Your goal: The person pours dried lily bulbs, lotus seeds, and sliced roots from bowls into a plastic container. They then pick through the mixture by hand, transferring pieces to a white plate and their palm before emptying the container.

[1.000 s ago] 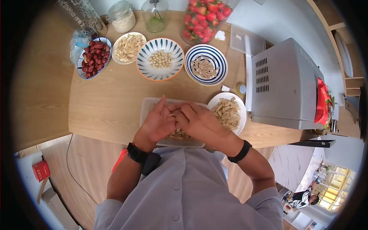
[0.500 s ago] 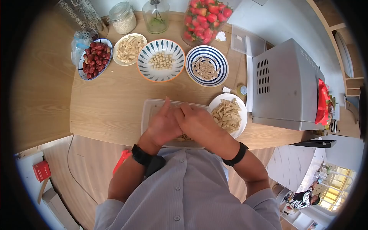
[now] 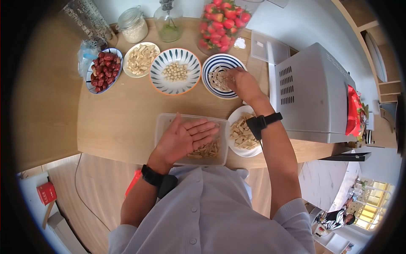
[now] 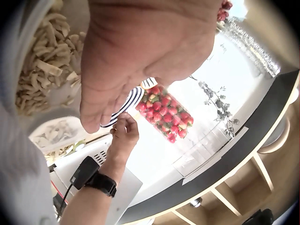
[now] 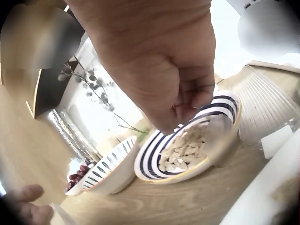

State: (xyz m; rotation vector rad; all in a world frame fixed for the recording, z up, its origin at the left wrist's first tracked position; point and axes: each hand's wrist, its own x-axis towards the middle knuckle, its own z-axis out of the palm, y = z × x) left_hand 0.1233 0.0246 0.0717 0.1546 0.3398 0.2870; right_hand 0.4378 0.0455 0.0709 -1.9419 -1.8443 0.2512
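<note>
My left hand [image 3: 182, 136] is palm up with straight, slightly spread fingers above a clear plastic tub [image 3: 161, 122], and nothing shows on the palm. Pale dried strips [image 3: 206, 149] lie in the tub below it. My right hand [image 3: 246, 86] reaches over the blue-striped bowl [image 3: 206, 84], thumb and fingertips drawn together close over the pale strips [image 5: 184, 150] in it. I cannot tell whether a piece is between those fingertips. A white plate [image 3: 231, 144] of larger dried strips [image 3: 243, 133] stands right of the tub, partly behind my right wrist.
Along the back stand a bowl of red dates [image 3: 102, 72], a plate of pale slices [image 3: 141, 58], a leaf-patterned bowl [image 3: 156, 78] with round pale pieces, glass jars [image 3: 133, 27] and a container of strawberries [image 3: 222, 25]. A grey appliance [image 3: 319, 97] stands to the right. Another person [image 3: 335, 219] is far off.
My right hand has left the left hand and moved forward and right to the blue-striped bowl. The left hand stays over the tub, its fingers now straightened, the strips below more visible.
</note>
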